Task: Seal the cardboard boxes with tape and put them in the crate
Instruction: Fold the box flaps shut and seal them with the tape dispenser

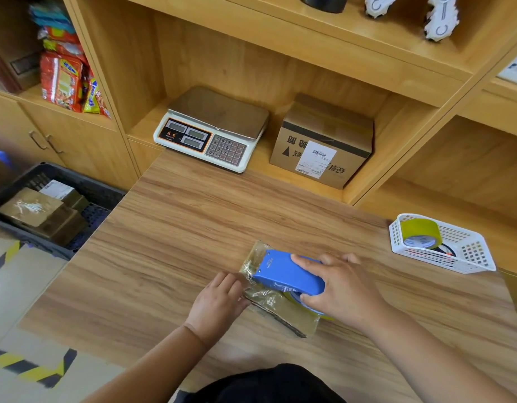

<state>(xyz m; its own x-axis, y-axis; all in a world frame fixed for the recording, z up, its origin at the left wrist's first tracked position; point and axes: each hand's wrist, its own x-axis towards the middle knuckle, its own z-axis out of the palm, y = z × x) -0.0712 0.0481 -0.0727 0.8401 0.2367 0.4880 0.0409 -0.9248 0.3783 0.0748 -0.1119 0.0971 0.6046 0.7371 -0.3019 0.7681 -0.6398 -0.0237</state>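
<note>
Presently, the sealing step is judged to be in hand. At the near edge of the table [164, 242], a small flat cardboard box [283, 312], already wrapped in glossy tape, is lain upon by a blue tape dispenser [283, 274]. The dispenser is gripped by the right hand [341, 289], fingers over its top and thumb at its side. The box's left edge is steadied by the left hand [219, 301]; whether it is pinched or merely pressed cannot be told.

For the next move, the tape would need to be cut and smoothed, then the box carried left.

To the right, a white basket [455, 263] with a spare tape roll [420, 231] is noted. On the floor at the left, the crate [85, 181] is seen with sealed boxes [33, 210] already inside; room remains. Farther back, a scale [216, 126] and a labelled box [321, 141] are shelved. No obstruction toward the crate is observed.
</note>
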